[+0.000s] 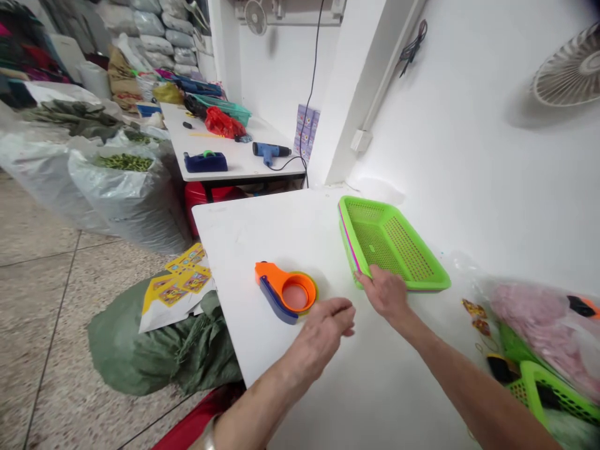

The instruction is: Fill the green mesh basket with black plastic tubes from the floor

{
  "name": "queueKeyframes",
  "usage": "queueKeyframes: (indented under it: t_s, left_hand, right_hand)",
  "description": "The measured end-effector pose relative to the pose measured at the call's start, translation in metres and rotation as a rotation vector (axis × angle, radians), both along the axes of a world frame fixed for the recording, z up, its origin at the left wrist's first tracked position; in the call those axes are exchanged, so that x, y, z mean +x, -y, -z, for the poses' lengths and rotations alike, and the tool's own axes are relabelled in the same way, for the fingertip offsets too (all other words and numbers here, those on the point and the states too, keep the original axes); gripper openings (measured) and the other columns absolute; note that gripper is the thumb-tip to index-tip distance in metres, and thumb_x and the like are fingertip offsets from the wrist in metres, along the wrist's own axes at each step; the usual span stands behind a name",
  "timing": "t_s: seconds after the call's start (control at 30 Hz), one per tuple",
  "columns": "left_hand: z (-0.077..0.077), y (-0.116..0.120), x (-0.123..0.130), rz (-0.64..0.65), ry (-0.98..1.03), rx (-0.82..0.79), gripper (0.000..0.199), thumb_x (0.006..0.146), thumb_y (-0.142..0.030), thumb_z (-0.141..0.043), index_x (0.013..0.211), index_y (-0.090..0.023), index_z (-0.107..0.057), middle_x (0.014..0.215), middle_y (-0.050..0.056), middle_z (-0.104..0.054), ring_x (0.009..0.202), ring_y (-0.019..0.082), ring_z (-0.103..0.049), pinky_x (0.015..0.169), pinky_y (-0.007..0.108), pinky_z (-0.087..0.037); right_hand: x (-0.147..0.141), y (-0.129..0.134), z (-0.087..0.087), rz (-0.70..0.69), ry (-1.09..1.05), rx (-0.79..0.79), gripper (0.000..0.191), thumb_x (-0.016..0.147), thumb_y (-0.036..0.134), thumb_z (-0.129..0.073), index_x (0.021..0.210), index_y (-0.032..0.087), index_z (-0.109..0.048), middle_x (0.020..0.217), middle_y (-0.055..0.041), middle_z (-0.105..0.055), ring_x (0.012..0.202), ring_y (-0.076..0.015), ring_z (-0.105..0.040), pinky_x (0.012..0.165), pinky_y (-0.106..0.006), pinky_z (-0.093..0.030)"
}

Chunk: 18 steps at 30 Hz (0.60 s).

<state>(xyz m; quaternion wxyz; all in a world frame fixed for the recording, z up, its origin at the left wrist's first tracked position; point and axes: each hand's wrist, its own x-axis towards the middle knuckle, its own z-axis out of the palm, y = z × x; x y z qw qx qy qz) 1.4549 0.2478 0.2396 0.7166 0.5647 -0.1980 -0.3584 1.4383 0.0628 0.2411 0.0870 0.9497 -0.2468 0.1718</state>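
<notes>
Blue gun-shaped tool (269, 152), navy tape dispenser (205, 163) and red plastic bag (224, 123) placed on far tabletop (241, 161). Fan (572, 69) mounted on right-hand wall (492, 187). Yellow-printed sheets (180, 284) laid on dark-green sack (124, 350). Open sack (129, 203) of green pieces (124, 162) stood on floor (28, 325). Pale sacks (157, 44) stacked at rear.

Beneath the grip we had a white tabletop (239, 234), and to the right we saw a plain, brightly lit white wall (492, 181) with a fan (567, 69) that cast a soft shadow. Ahead of the grip stood a white pillar (354, 81), a conduit (392, 70) slanting beside it. Ahead and to the left we made out a second white table (239, 165) and, high beyond it, a smaller fan (255, 17). Well left of the grip we saw a speckled floor (44, 375) crossed by dark joint lines and, far back, stacked bags (164, 37).
</notes>
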Motion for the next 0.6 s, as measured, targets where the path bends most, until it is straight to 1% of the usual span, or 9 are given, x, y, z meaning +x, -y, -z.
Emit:
queueKeyframes:
  t_s: [0.07, 0.17, 0.27, 0.33, 0.37, 0.4, 0.47, 0.5, 0.6]
  left_hand:
    - [0.003, 0.034, 0.002, -0.090, -0.166, -0.059, 0.028, 0.076, -0.037, -0.055, 0.084, -0.010, -0.057, 0.083, 0.006, -0.053, 0.078, 0.015, -0.051, 0.072, 0.030, -0.045]
    - [0.010, 0.064, 0.003, -0.201, -0.345, -0.111, 0.034, 0.076, -0.047, -0.052, 0.077, -0.013, -0.051, 0.074, 0.003, -0.049, 0.066, 0.012, -0.046, 0.058, 0.026, -0.040]
    - [0.021, 0.079, 0.001, -0.301, -0.378, -0.130, 0.043, 0.072, -0.058, -0.054, 0.070, -0.016, -0.044, 0.061, -0.002, -0.042, 0.053, 0.009, -0.039, 0.049, 0.023, -0.032]
    - [0.030, 0.083, -0.002, -0.340, -0.368, -0.172, 0.048, 0.069, -0.062, -0.056, 0.067, -0.016, -0.041, 0.057, -0.005, -0.038, 0.049, 0.007, -0.033, 0.046, 0.022, -0.028]
    - [0.034, 0.085, -0.003, -0.342, -0.359, -0.197, 0.050, 0.068, -0.064, -0.057, 0.066, -0.017, -0.040, 0.055, -0.005, -0.037, 0.047, 0.007, -0.032, 0.044, 0.021, -0.026]
    - [0.038, 0.086, -0.004, -0.340, -0.352, -0.215, 0.051, 0.068, -0.065, -0.056, 0.064, -0.017, -0.040, 0.052, -0.006, -0.036, 0.045, 0.006, -0.030, 0.043, 0.022, -0.025]
    - [0.043, 0.087, -0.005, -0.347, -0.339, -0.224, 0.052, 0.068, -0.066, -0.055, 0.062, -0.018, -0.037, 0.048, -0.007, -0.033, 0.041, 0.006, -0.027, 0.040, 0.022, -0.022]
    - [0.045, 0.088, -0.004, -0.358, -0.335, -0.225, 0.052, 0.068, -0.066, -0.056, 0.062, -0.018, -0.037, 0.047, -0.007, -0.032, 0.040, 0.006, -0.026, 0.039, 0.021, -0.021]
    - [0.046, 0.092, -0.005, -0.388, -0.354, -0.240, 0.051, 0.067, -0.063, -0.059, 0.061, -0.018, -0.036, 0.046, -0.007, -0.032, 0.040, 0.005, -0.025, 0.039, 0.021, -0.020]
  right_hand:
    - [-0.022, -0.001, 0.003, -0.072, 0.094, -0.003, 0.038, 0.087, 0.048, -0.043, 0.067, 0.018, -0.052, 0.063, -0.0041, -0.061, 0.065, -0.0170, -0.055, 0.063, -0.029, -0.027]
    - [-0.056, -0.010, 0.012, -0.256, 0.210, -0.054, 0.039, 0.089, 0.046, -0.042, 0.064, 0.017, -0.052, 0.058, -0.0019, -0.056, 0.060, -0.0153, -0.051, 0.062, -0.029, -0.026]
    - [-0.076, -0.022, 0.026, -0.414, 0.239, -0.134, 0.034, 0.089, 0.040, -0.045, 0.066, 0.016, -0.053, 0.058, -0.0015, -0.055, 0.060, -0.0156, -0.050, 0.063, -0.029, -0.027]
    - [-0.080, -0.028, 0.030, -0.462, 0.248, -0.159, 0.033, 0.089, 0.038, -0.046, 0.065, 0.016, -0.053, 0.057, -0.0014, -0.055, 0.059, -0.0154, -0.049, 0.063, -0.030, -0.027]
    - [-0.080, -0.029, 0.028, -0.466, 0.255, -0.158, 0.034, 0.089, 0.039, -0.046, 0.064, 0.016, -0.053, 0.056, -0.0012, -0.054, 0.058, -0.0149, -0.048, 0.063, -0.029, -0.027]
    - [-0.081, -0.028, 0.022, -0.459, 0.271, -0.150, 0.036, 0.089, 0.039, -0.046, 0.062, 0.016, -0.052, 0.054, -0.0009, -0.053, 0.056, -0.0144, -0.047, 0.062, -0.029, -0.028]
    - [-0.083, -0.021, 0.001, -0.407, 0.339, -0.115, 0.039, 0.088, 0.042, -0.045, 0.060, 0.016, -0.052, 0.052, -0.0003, -0.051, 0.054, -0.0129, -0.046, 0.060, -0.028, -0.029]
    - [-0.086, -0.015, -0.013, -0.345, 0.400, -0.097, 0.039, 0.087, 0.044, -0.046, 0.061, 0.016, -0.054, 0.051, 0.0001, -0.051, 0.052, -0.0119, -0.045, 0.057, -0.026, -0.030]
    - [-0.096, 0.005, -0.061, -0.096, 0.610, -0.025, 0.040, 0.081, 0.050, -0.052, 0.069, 0.014, -0.063, 0.052, -0.0003, -0.056, 0.048, -0.0094, -0.043, 0.050, -0.024, -0.028]
